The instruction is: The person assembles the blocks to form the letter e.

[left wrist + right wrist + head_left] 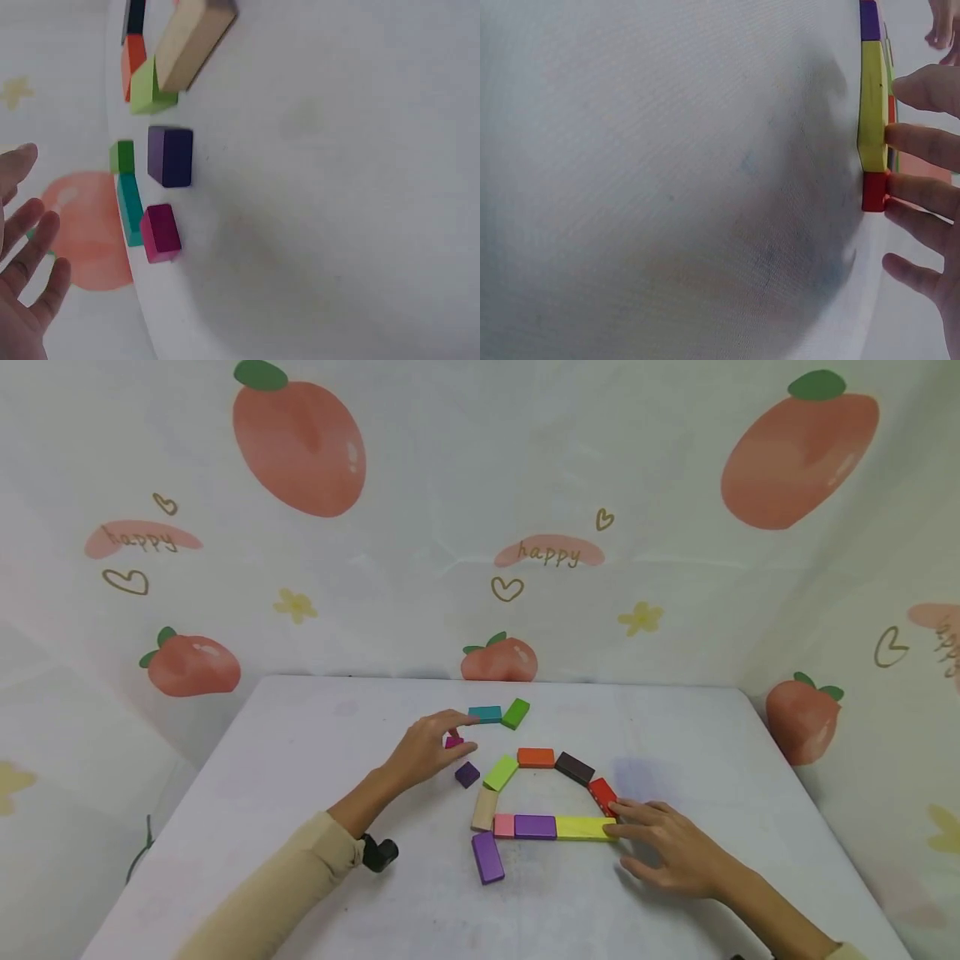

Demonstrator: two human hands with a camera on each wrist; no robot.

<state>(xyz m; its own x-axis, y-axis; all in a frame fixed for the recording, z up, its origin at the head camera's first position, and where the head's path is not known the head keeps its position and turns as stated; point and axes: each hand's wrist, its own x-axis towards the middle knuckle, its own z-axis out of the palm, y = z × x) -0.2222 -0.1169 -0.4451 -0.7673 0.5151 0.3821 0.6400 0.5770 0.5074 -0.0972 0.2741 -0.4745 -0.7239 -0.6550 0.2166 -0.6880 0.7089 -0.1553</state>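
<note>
My left hand (429, 746) is over the back left of the table with its fingers spread. In the left wrist view its fingers hold nothing, and a magenta block (160, 233) lies close by. Beside that are a teal block (485, 715), a bright green block (515, 713) and a dark purple block (467, 774). My right hand (667, 847) rests its fingertips at the right end of a long yellow block (581, 828) and on a red block (602, 796). The red block meets the yellow one at a corner.
A closed outline of blocks continues through a black block (574, 768), an orange block (536, 758), a lime block (500, 772), a plain wooden block (484, 809), a pink block (504, 826) and a purple block (535, 827). Another purple block (488, 857) lies below its left corner.
</note>
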